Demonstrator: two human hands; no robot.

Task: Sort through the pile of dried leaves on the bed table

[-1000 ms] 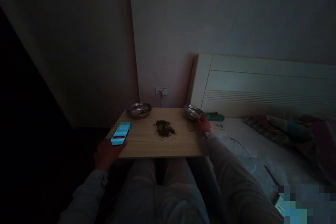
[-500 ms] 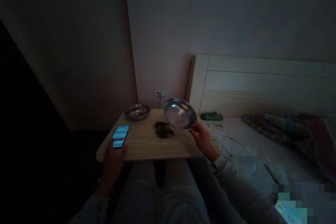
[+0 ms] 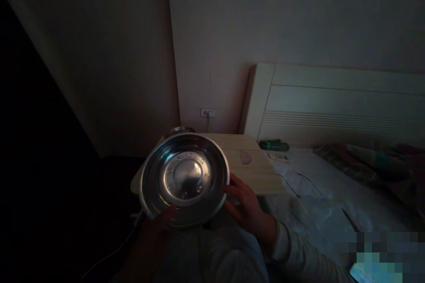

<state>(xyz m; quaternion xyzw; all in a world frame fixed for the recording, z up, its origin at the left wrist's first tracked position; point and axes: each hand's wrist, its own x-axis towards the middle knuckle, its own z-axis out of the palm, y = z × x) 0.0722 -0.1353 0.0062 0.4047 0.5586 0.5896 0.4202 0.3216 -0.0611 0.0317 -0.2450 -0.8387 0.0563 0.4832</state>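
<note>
A round steel bowl (image 3: 184,177) is lifted close to the camera, its hollow facing me, in front of the small wooden table (image 3: 255,172). My right hand (image 3: 244,205) grips its right rim with fingers curled round the edge. My left hand (image 3: 159,225) holds the bowl's lower left rim; it is dark and partly hidden. The bowl hides the table's middle and left. Behind its top edge the rim of a second steel bowl (image 3: 181,130) shows. A small flat pale piece (image 3: 245,157) lies on the table's right part.
A white bed headboard (image 3: 332,106) and a bed with a rumpled blanket (image 3: 372,163) lie to the right. A green object (image 3: 274,145) and a small remote (image 3: 278,156) rest on the mattress. A wall socket (image 3: 207,112) is behind the table. The room is dim.
My right hand lifted the bowl from the table's far right corner and brought it toward me. My left hand left the phone and took hold of the bowl. The phone and the pile are now hidden.
</note>
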